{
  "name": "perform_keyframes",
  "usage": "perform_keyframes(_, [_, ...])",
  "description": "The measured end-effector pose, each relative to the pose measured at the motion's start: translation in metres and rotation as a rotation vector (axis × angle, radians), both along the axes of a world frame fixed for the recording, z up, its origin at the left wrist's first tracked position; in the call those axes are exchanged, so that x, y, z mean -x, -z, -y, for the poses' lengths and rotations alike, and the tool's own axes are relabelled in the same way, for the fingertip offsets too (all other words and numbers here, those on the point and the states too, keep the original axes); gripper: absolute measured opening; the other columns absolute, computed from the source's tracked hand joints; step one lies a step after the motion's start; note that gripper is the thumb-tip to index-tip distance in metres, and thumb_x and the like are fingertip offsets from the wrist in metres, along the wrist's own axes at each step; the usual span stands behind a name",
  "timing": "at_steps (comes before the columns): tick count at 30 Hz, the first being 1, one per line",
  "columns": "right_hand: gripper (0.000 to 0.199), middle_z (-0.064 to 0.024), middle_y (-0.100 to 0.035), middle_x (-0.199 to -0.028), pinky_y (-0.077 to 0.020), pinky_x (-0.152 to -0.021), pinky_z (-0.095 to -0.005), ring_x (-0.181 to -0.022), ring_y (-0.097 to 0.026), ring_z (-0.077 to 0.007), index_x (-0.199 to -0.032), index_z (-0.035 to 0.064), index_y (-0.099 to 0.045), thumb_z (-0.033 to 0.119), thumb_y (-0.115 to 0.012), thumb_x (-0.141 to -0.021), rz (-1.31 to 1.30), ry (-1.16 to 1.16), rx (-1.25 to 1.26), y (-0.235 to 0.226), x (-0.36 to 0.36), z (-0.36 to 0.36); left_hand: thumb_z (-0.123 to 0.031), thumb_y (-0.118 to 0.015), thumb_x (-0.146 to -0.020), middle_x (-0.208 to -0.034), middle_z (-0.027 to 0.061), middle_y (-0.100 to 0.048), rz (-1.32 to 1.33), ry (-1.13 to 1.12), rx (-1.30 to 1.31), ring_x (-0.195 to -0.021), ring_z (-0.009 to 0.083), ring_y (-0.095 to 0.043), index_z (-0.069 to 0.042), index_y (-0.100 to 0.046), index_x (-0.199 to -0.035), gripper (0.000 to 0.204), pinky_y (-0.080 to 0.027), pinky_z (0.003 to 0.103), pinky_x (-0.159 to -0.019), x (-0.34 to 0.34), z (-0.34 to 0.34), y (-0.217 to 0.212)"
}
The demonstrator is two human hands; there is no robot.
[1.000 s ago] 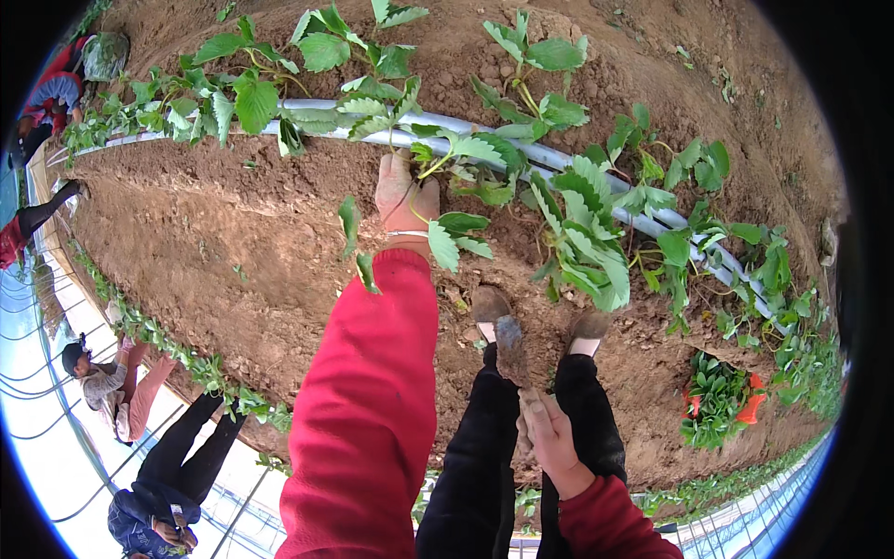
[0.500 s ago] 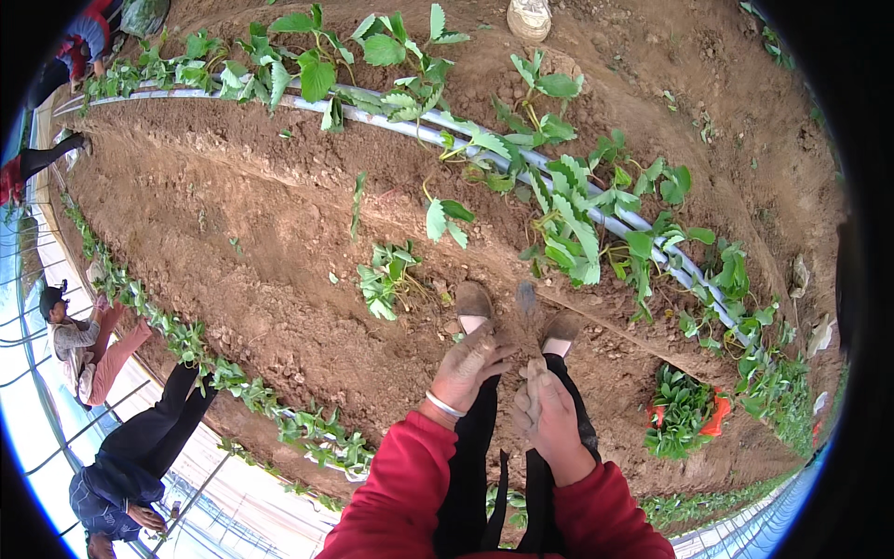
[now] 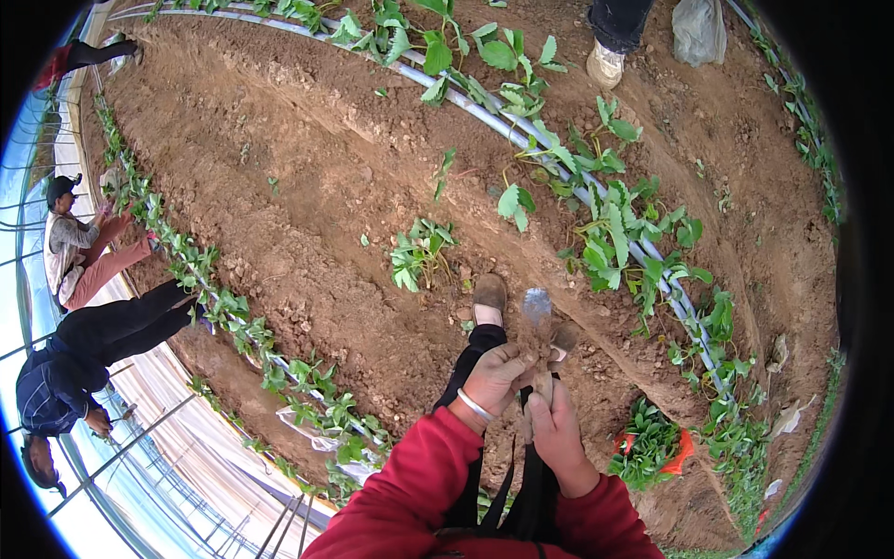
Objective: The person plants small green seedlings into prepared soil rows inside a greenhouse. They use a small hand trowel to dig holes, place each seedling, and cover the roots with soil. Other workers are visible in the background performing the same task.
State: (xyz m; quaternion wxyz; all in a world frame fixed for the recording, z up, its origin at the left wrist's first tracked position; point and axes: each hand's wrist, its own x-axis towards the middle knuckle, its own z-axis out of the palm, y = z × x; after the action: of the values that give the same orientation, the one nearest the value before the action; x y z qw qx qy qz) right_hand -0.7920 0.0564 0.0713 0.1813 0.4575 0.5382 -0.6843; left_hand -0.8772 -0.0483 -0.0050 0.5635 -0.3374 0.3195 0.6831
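Observation:
In front of my feet, my right hand (image 3: 559,433) grips the handle of a small trowel (image 3: 536,307), its metal blade pointing away from me. My left hand (image 3: 498,380), with a pale bangle at the wrist, has its fingers closed at the soil-caked neck of the trowel, next to the right hand. Dirt coats the left fingers. A loose bunch of leafy strawberry seedlings (image 3: 424,253) lies on the soil just ahead and to the left of my shoes (image 3: 489,300).
Planted rows with pale pipes (image 3: 475,110) curve ahead and to the right. An orange-red bag (image 3: 684,455) holding green seedlings (image 3: 643,443) sits at right. Two people (image 3: 70,373) bend over a row at left. Another person's shoe (image 3: 605,65) and a plastic bag (image 3: 698,33) are far ahead.
My left hand has gone from spread fingers to closed ones at the trowel's neck. The trowel blade now shows more plainly. The view has shifted, with the scene sliding downward.

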Motion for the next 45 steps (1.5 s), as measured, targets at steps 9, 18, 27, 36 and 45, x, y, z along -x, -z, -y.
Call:
perform_keyframes(9, [0.029,-0.0234,-0.059,-0.082,-0.0475,-0.065,-0.0428,-0.077,-0.06,-0.0403,-0.103,-0.0027,-0.051,0.02,-0.056,-0.086,0.018,-0.349,-0.239,0.029,-0.017,0.036,-0.007,-0.058,-0.088,-0.085,0.0071,-0.064,-0.096,-0.199,0.356,-0.068,0.0156,-0.061,0.0,-0.06,-0.097,0.012,-0.049,0.025,-0.063,-0.024,0.035,0.051])
perform_keyframes(18, [0.021,-0.0081,-0.054,-0.06,-0.0421,-0.045,-0.0289,-0.049,-0.054,-0.0137,-0.097,-0.0024,-0.05,0.017,-0.054,-0.089,0.253,-0.211,0.212,0.095,-0.047,0.074,-0.025,-0.051,-0.084,-0.086,0.0208,-0.066,-0.049,0.502,1.09,-0.084,0.0341,-0.065,0.002,-0.064,-0.089,0.03,-0.052,0.044,-0.075,-0.001,0.202,0.259])
perform_keyframes(27, [0.018,-0.0017,-0.05,-0.06,-0.0377,-0.04,-0.0225,-0.045,-0.046,-0.0066,-0.093,-0.001,-0.048,0.016,-0.051,-0.092,0.246,-0.288,0.225,0.132,-0.051,0.075,-0.01,-0.061,-0.071,-0.09,0.0187,-0.066,-1.018,0.626,1.267,-0.09,0.0292,-0.061,0.001,-0.064,-0.103,0.034,-0.047,0.037,-0.085,0.043,0.189,0.333])
perform_keyframes(36, [0.024,-0.002,-0.05,-0.058,-0.0375,-0.04,-0.0229,-0.044,-0.046,-0.0067,-0.097,-0.0035,-0.045,0.019,-0.051,-0.093,0.325,-0.164,0.337,0.139,-0.036,0.065,-0.015,-0.07,-0.065,-0.097,0.0147,-0.058,-0.855,0.89,1.668,-0.094,0.032,-0.056,-0.003,-0.068,-0.089,0.026,-0.046,0.038,-0.083,0.063,0.168,0.362])
perform_keyframes(45, [0.024,-0.0061,-0.054,-0.062,-0.0414,-0.043,-0.0283,-0.046,-0.052,-0.0126,-0.09,0.0013,-0.051,0.025,-0.052,-0.092,0.248,-0.343,0.074,0.162,-0.057,0.077,-0.008,-0.062,-0.083,-0.095,0.0085,-0.065,-0.145,-0.177,0.665,-0.084,0.0221,-0.062,-0.001,-0.059,-0.105,0.023,-0.05,0.035,-0.076,0.075,0.215,0.216])
